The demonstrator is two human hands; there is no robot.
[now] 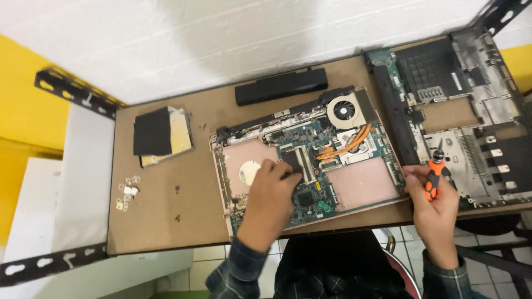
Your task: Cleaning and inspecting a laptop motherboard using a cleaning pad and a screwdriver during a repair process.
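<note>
Left hand [271, 191]: seen at lower centre of the frame, laid on the laptop base [307, 160], fingers [288, 173] curled down onto a black part on the board [293, 160] — whether that part is pinched cannot be told.
Right hand [435, 202]: seen at lower right, closed around a screwdriver [435, 174], knuckles touching the base's right edge.
Screwdriver: orange and black, held nearly upright, tip pointing toward the top of the frame, over the gap between base and shell [460, 111].
Laptop base: placed at the centre of the desk [166, 210], opened up — green board exposed, pink frame around it.
Fan [344, 109]: set in the base's upper right corner, with copper pipes [349, 145] just below it.
Shell: laid at upper right, dark and grey, just beside the base.
Battery [281, 86]: long and black, laid above the base, near the wall.
Drive [162, 135]: flat, placed at upper left of the desk, well apart from the hands.
Small parts [128, 192]: scattered at the desk's left edge, below the drive.
</note>
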